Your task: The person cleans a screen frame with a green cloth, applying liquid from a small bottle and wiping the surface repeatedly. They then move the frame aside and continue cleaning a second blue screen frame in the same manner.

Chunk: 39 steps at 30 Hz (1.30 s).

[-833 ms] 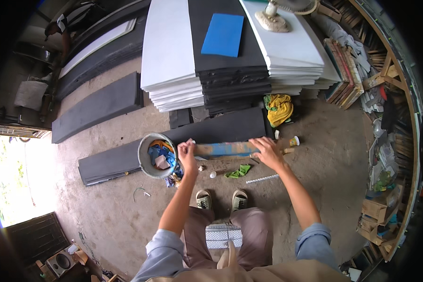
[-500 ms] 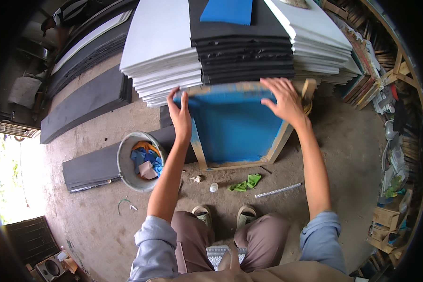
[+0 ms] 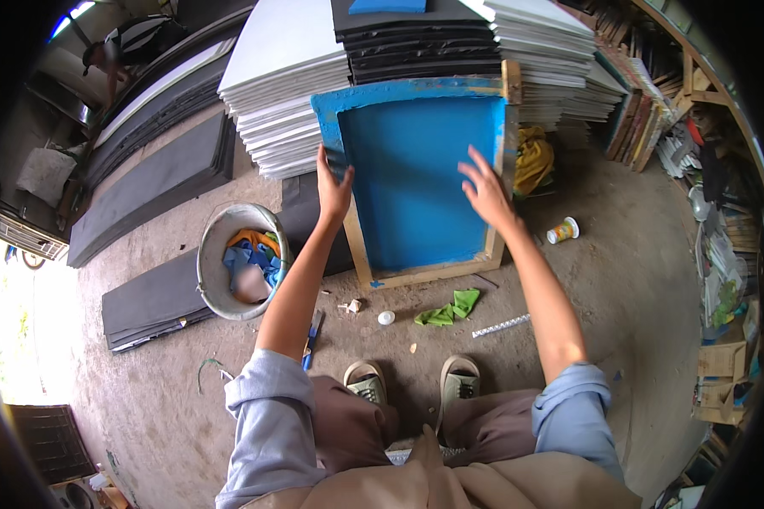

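Note:
A wooden screen frame (image 3: 429, 277) with blue mesh stands tilted in front of me, before the stacked sheets. Blue paint covers its top rail. My left hand (image 3: 334, 193) is at its left rail, thumb and fingers apart; whether they touch the wood is hard to tell. In front of the mesh, near the right rail, my right hand (image 3: 485, 191) has its fingers spread and holds nothing. A grey bucket (image 3: 210, 290) holding coloured cloths stands left of the frame, beside my left forearm.
White sheets (image 3: 284, 110) and black sheets (image 3: 420, 51) are stacked beyond the frame. A yellow cloth bundle (image 3: 532, 161) and a cup (image 3: 563, 230) lie to the right. Green cloth (image 3: 450, 310) and a patterned strip (image 3: 501, 326) lie near my feet. Another person (image 3: 115, 61) is at far left.
The frame's top has swung up and back, so it stands more upright. My left hand is now lower on the left rail; my right hand has come down from the top edge.

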{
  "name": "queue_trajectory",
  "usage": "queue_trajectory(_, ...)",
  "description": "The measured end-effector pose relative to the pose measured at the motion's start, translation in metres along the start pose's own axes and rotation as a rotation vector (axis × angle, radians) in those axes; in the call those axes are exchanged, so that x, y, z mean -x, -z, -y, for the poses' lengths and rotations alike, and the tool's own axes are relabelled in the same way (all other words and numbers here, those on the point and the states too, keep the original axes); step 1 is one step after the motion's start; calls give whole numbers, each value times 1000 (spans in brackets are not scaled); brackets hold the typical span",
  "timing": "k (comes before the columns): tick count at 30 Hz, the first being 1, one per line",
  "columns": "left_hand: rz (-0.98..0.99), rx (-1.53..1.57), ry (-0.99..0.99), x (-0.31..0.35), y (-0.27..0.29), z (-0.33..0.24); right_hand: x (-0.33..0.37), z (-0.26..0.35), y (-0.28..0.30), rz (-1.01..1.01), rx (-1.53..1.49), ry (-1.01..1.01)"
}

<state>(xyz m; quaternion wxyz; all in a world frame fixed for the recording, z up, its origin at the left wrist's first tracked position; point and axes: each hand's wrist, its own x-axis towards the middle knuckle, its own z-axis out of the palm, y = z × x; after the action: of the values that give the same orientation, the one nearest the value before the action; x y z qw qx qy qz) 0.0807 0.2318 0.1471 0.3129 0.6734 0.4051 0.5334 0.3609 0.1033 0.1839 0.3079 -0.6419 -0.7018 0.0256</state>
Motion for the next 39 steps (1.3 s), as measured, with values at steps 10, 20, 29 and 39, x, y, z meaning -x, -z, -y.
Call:
queue_trajectory(10,780,-756,-11,84,60,-59,134,-28,39,657,124,-527)
queue_trajectory(20,1038,-908,88,93,133,-130,105,68,78,637,184,-304)
queue_trajectory(29,1048,-978,102,80,121,-101,81,79,60,795,401,-260)
queue_trajectory(39,637,-754,-139,97,75,-30,228,-20,-88,747,447,-364)
